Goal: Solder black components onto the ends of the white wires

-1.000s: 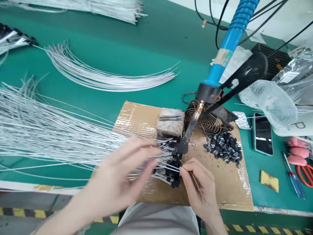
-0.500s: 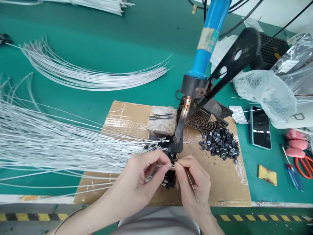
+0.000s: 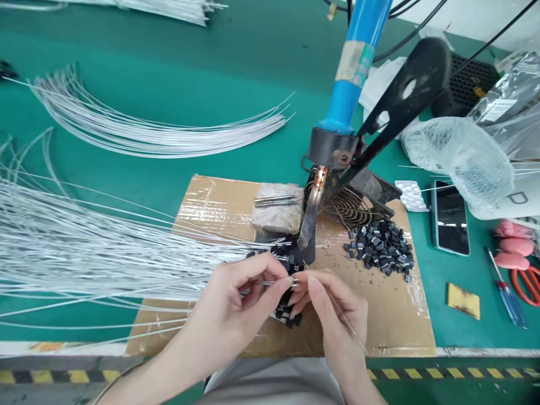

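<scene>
My left hand pinches the end of a thin white wire between thumb and index finger, over the cardboard. Close against its fingertips is my right hand, with a thin solder-like strand running through its closed fingers. Whatever small part lies between the fingertips is mostly hidden. Just beyond them hangs the metal tip of a blue-handled soldering iron. Black connector pieces lie under and beside the hands. A large bundle of white wires stretches left from there.
A pile of small black parts lies on the cardboard, beside a coiled stand. Farther right are a phone, a yellow sponge, a screwdriver and red-handled scissors. Another wire bundle lies behind.
My right hand's index finger has stretched toward the left fingertips, and its thumb has drawn back to the right. The strand's lower end has shifted right. The view has moved slightly.
</scene>
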Motion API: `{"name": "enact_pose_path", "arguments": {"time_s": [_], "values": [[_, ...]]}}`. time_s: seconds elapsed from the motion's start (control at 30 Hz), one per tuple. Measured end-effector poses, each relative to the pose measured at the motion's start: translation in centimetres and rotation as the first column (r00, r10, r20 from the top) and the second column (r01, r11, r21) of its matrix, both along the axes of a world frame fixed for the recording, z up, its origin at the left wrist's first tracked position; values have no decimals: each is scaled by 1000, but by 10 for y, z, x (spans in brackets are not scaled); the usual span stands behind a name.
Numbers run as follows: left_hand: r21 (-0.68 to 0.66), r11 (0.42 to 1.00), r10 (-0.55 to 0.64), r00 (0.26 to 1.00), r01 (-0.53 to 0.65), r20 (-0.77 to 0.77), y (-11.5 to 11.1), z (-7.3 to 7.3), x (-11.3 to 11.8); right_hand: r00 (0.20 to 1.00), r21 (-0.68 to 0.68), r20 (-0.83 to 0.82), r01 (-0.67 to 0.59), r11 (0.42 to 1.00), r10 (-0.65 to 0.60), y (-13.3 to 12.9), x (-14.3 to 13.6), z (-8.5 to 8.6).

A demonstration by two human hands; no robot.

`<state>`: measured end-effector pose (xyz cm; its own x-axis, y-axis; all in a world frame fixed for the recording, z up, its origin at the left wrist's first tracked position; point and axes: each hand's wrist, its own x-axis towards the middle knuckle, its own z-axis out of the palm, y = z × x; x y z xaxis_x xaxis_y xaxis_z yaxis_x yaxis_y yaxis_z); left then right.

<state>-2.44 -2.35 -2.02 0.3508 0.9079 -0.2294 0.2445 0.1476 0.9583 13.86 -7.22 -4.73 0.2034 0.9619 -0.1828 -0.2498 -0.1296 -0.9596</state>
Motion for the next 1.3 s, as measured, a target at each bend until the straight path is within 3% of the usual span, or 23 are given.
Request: {"name": "enact_pose_path", "arguments": {"time_s": [0.27, 0.6, 0.93, 1.3], "values": [[41, 999, -5, 996, 8, -84, -3, 1, -2, 975, -154, -220, -12, 988, -22, 0, -5, 7], [101, 994, -10, 978, 32, -209, -6, 2, 1, 947, -133, -321, -54, 990, 9, 4, -3, 0], [141, 989, -15, 983, 42, -182, -7, 5, -1, 898, -177, -434, -164, 970, 72, 4, 4, 2], [110, 993, -28, 990, 43, -136, -5, 1, -3, 865, -230, -499, -194, 954, 55, 12, 3, 6]]}}
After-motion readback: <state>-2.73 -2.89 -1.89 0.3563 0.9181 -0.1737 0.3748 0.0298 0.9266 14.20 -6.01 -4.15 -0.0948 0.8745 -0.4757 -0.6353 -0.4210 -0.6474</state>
